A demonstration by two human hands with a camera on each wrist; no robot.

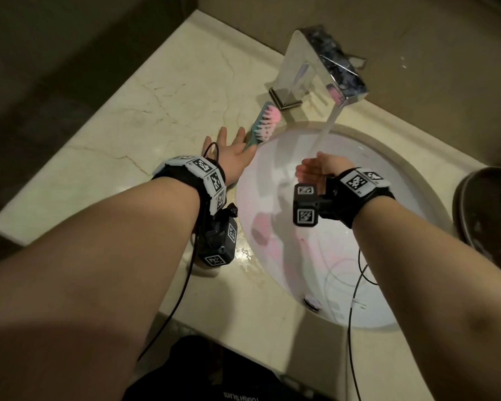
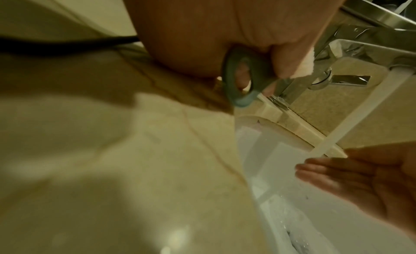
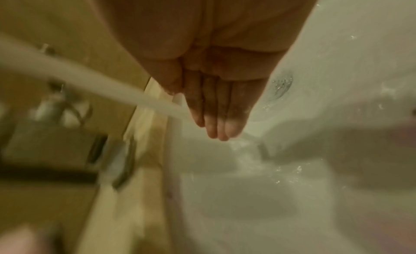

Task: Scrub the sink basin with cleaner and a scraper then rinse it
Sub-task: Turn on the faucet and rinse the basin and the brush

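Both arms extend: left hand (image 1: 234, 157) lies spread flat on the brush (image 1: 262, 124) handle; right hand (image 1: 320, 168), fingers straight together, catches water (image 1: 330, 120) over the basin (image 1: 388, 157).

A cream marbled desk (image 1: 122, 125) with thin brown veins fills the middle left of the frame. A plain beige wall (image 1: 417, 33) runs along the top. Upper left lies a shadowed area (image 1: 26, 68). The light is dim and warm.

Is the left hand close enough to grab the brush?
Probably yes. The left hand rests on the handle of the brush, which lies on the counter with nothing covering it.
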